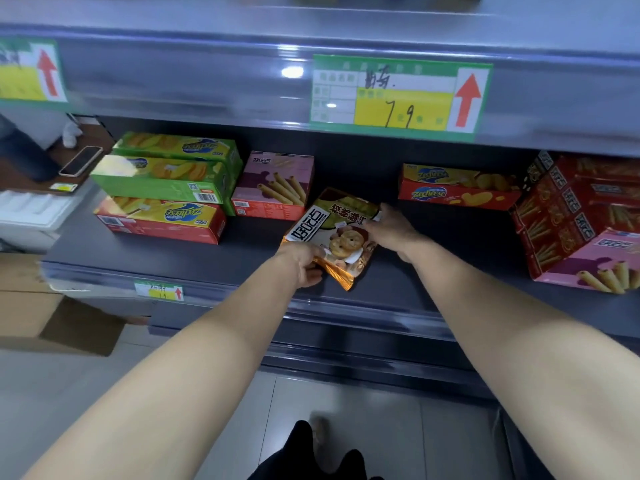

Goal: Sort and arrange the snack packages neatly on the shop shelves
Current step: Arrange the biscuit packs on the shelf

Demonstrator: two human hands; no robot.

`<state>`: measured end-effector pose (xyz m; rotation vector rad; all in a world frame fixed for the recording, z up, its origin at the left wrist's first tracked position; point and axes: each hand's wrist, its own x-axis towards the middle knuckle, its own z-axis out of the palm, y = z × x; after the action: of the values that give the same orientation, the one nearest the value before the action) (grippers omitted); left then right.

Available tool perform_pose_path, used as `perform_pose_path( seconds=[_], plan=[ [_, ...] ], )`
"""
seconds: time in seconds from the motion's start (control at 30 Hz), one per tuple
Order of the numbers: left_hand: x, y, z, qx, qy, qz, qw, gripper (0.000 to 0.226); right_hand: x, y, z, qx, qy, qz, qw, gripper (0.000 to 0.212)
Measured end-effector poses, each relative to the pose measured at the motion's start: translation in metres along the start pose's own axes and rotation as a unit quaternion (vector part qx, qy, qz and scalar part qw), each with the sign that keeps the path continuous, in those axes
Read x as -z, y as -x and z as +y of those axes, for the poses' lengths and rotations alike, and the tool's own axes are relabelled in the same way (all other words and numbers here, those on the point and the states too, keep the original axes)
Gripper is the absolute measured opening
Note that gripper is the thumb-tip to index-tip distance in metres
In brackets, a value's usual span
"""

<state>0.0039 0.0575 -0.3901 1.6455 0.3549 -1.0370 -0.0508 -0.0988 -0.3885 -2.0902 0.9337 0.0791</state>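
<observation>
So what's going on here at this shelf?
A person is arranging snacks on a grey shop shelf. Both hands hold one cookie bag: the left hand grips its near corner and the right hand pinches its far edge. The bag sits askew in the gap between a pink box and a red box. Green and red boxes are stacked at the left.
</observation>
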Motion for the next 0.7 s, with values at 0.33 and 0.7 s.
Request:
perform_pose_path(
  seconds=[0.33, 0.7],
  plan=[
    [0.006, -0.011, 0.007, 0.009, -0.058, 0.023, 0.998, 0.021, -0.009, -0.002, 0.008, -0.066, -0.032, 0.005, 0.997, 0.045],
    [0.015, 0.032, -0.014, -0.078, -0.067, 0.080, 0.991, 0.029, 0.010, 0.082, 0.018, -0.020, -0.217, 0.056, 0.974, 0.018]
  ],
)
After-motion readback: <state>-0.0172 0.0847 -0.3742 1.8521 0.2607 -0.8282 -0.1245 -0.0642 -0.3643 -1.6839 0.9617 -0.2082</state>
